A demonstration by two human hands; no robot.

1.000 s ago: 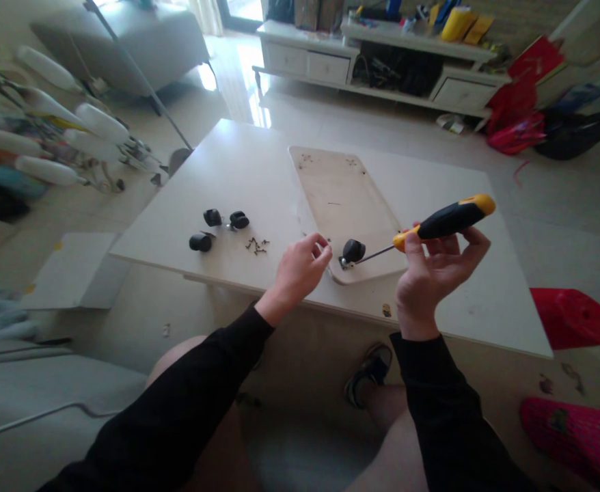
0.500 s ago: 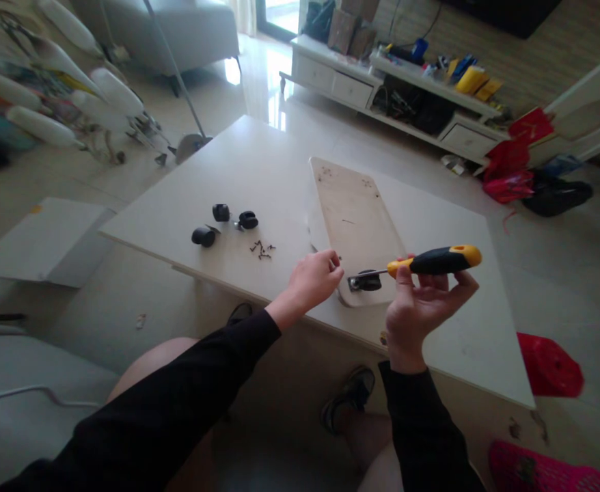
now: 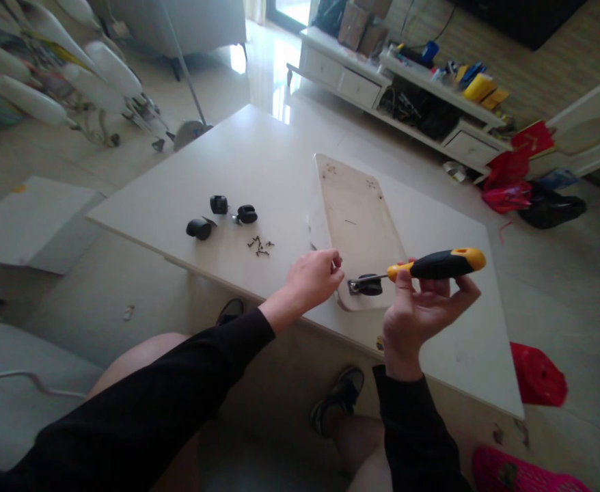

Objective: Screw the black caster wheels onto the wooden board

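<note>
My right hand [image 3: 420, 311] is closed round a yellow and black screwdriver [image 3: 441, 264]. Its metal shaft points left, over a black caster wheel [image 3: 370, 285] that lies on the near end of a pale rounded board [image 3: 359, 222]. The tip reaches the caster's metal mounting plate [image 3: 352, 287]. Just left of that plate, my left hand [image 3: 316, 277] is closed, its fingers curled together near the board's edge; what they hold, if anything, is too small to make out. Small groups of holes show at the board's far end.
On the white table [image 3: 274, 157], three loose black casters [image 3: 219, 204] lie to the left, beside a pile of several dark screws [image 3: 260, 246]. A white box [image 3: 38, 225] stands on the floor at left. Beyond the table is a low white cabinet [image 3: 341, 78]; red bags [image 3: 505, 184] lie at right.
The camera view has shifted slightly. Both hands and the screwdriver stay in nearly the same place at the caster.
</note>
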